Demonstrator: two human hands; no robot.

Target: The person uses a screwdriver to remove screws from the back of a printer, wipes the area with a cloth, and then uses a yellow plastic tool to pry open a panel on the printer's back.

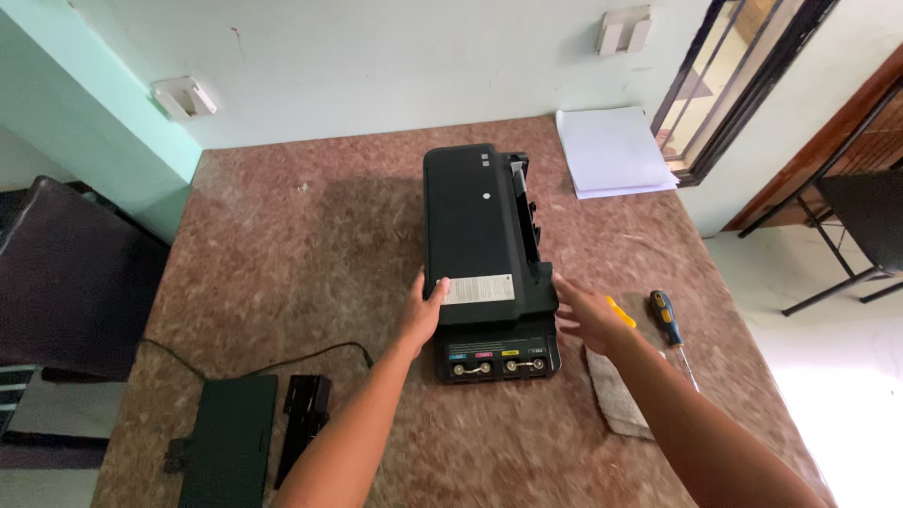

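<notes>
A black printer (484, 254) lies on the brown counter (310, 245) between the hands. The left hand (423, 310) rests open against its left edge, gripping nothing. The right hand (588, 315) hovers open just beside its right edge, with a screwdriver (670, 325) and grey cloth (616, 400) nearby.

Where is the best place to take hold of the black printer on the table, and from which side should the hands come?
Probably the printer is best held by its two long side walls, near the end with the ink tank block, one hand from each side. It is a long box lying flat, and both sides are free. The left hand already touches its left wall; the right hand is open close to the right wall.
</notes>
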